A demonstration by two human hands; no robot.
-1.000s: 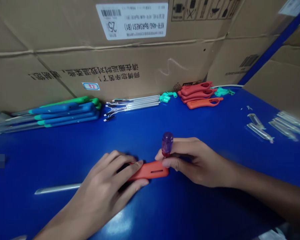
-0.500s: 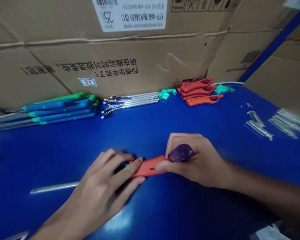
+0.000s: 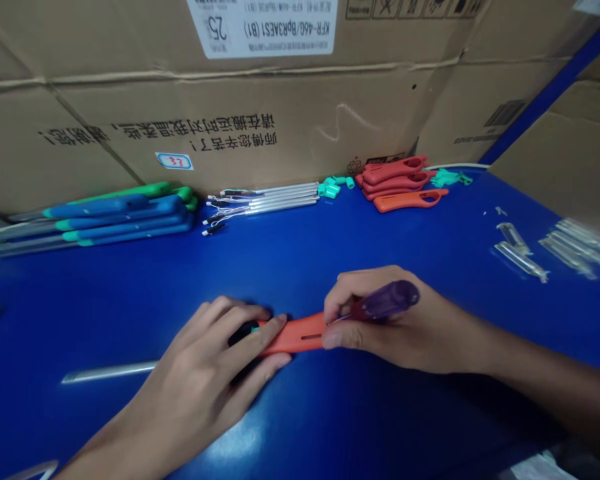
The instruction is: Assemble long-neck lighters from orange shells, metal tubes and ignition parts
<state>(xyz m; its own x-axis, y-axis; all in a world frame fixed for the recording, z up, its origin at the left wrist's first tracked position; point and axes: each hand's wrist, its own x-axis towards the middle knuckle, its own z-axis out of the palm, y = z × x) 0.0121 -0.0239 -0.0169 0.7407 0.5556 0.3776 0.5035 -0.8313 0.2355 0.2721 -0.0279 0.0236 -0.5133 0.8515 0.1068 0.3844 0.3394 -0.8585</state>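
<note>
An orange plastic handle (image 3: 300, 335) with a narrow slot in its upper face lies on the blue table. My left hand (image 3: 215, 360) is closed around its left part, thumb on the near side and fingers over the top. From under this hand a metal rod (image 3: 111, 372) sticks out to the left; a bit of green shows between the fingers. In my right hand (image 3: 400, 327) is a screwdriver (image 3: 387, 301) with a dark purple see-through handle, tilted up to the right. The right fingertips meet the orange handle's right part, and the screwdriver's tip is hidden there.
Along the cardboard box (image 3: 300, 100) at the back lie blue handles with rods (image 3: 125, 223), thin metal tubes with wires (image 3: 280, 199), small green parts (image 3: 333, 188) and red-orange handles (image 3: 400, 180). Clear plastic pieces (image 3: 523, 260) lie at the right.
The screwdriver's handle has tilted further to the right, and my right fingers have shifted slightly, showing more of the slot's right side. My left hand keeps its hold.
</note>
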